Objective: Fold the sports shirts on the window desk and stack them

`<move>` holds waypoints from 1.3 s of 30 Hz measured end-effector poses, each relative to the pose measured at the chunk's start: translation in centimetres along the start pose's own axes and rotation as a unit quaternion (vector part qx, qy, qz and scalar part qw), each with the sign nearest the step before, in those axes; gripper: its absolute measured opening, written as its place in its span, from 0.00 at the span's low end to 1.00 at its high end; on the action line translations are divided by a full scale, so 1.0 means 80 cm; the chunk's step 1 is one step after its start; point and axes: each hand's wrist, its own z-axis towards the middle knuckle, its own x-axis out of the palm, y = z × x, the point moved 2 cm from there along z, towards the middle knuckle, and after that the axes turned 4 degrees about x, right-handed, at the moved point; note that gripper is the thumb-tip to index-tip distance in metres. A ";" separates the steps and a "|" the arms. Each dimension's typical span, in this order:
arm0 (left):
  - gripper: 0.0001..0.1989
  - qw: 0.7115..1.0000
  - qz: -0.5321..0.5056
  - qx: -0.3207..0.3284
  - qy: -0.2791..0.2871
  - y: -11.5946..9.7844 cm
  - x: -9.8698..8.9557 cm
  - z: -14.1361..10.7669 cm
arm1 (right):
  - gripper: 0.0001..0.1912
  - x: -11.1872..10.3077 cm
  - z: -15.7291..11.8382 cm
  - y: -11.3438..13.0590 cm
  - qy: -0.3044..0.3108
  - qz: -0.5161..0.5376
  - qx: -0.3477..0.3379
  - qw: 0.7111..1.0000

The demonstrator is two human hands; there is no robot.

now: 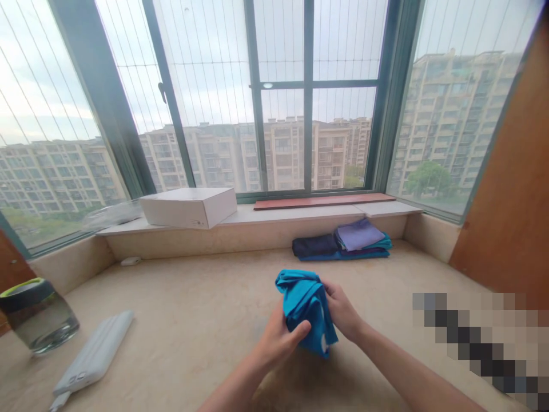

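- The left hand [281,337] grips a bunched blue cloth [303,300], its thumb across the near side.
- The right hand [342,308] holds the cloth's right edge.
- Behind them, folded fabrics [358,237], dark, lavender and blue, lie on the beige surface [193,320].
- A white box [184,209] and a red board [321,200] rest on the ledge below the windows [278,137].
- At left, a clear container [47,323] stands near a pale slab-shaped device [96,352].
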 end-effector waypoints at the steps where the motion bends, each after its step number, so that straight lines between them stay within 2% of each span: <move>1: 0.32 0.999 -0.033 -0.019 -0.010 -0.002 0.000 0.001 | 0.25 0.012 -0.006 0.001 0.025 0.012 0.016 0.999; 3: 0.27 0.994 -0.090 -0.050 -0.040 -0.004 -0.003 0.004 | 0.26 0.020 -0.013 0.002 0.044 0.045 0.046 0.997; 5: 0.24 0.986 -0.131 -0.063 -0.077 -0.005 -0.013 0.009 | 0.26 0.009 -0.012 0.005 0.013 0.078 0.056 0.995; 8: 0.23 0.965 -0.203 -0.094 -0.135 -0.002 -0.034 0.014 | 0.25 -0.031 -0.002 0.017 -0.113 0.121 0.039 0.986; 12: 0.22 0.930 -0.277 -0.126 -0.204 0.004 -0.056 0.019 | 0.21 -0.095 0.013 0.030 -0.271 0.175 0.017 0.946; 15: 0.19 0.939 -0.256 -0.108 -0.201 0.005 -0.063 0.025 | 0.16 -0.127 0.020 0.029 -0.344 0.219 0.010 0.913; 18: 0.17 0.957 -0.204 -0.075 -0.190 0.004 -0.067 0.031 | 0.12 -0.143 0.024 0.025 -0.390 0.244 0.005 0.888; 22: 0.11 0.957 -0.182 -0.057 -0.217 0.002 -0.073 0.034 | 0.12 -0.159 0.026 0.027 -0.443 0.250 -0.077 0.857; 24: 0.06 0.941 -0.218 -0.043 -0.254 0.001 -0.078 0.034 | 0.14 -0.170 0.026 0.028 -0.470 0.223 -0.134 0.844; 26: 0.07 0.913 -0.264 -0.030 -0.310 0.002 -0.087 0.035 | 0.15 -0.184 0.027 0.025 -0.485 0.182 -0.160 0.840; 29: 0.08 0.858 -0.293 -0.012 -0.421 0.007 -0.113 0.036 | 0.16 -0.208 0.028 0.019 -0.519 0.130 -0.150 0.831; 31: 0.08 0.828 -0.265 -0.007 -0.494 0.011 -0.137 0.036 | 0.17 -0.218 0.026 0.018 -0.544 0.089 -0.151 0.820; 33: 0.10 0.812 -0.189 -0.003 -0.552 0.012 -0.157 0.033 | 0.19 -0.218 0.023 0.021 -0.536 0.013 -0.164 0.828; 34: 0.10 0.814 -0.130 0.004 -0.566 0.010 -0.161 0.031 | 0.20 -0.213 0.023 0.023 -0.506 -0.039 -0.162 0.846; 35: 0.10 0.829 -0.065 0.015 -0.556 0.006 -0.160 0.030 | 0.21 -0.204 0.024 0.024 -0.451 -0.101 -0.148 0.874; 36: 0.11 0.855 0.000 0.030 -0.517 0.000 -0.153 0.029 | 0.21 -0.191 0.024 0.024 -0.378 -0.162 -0.124 0.903; 37: 0.12 0.890 0.059 0.046 -0.450 -0.006 -0.138 0.029 | 0.20 -0.177 0.024 0.022 -0.298 -0.216 -0.095 0.925; 39: 0.15 0.956 0.151 0.070 -0.242 -0.017 -0.092 0.030 | 0.17 -0.150 0.020 0.017 -0.162 -0.288 -0.046 0.943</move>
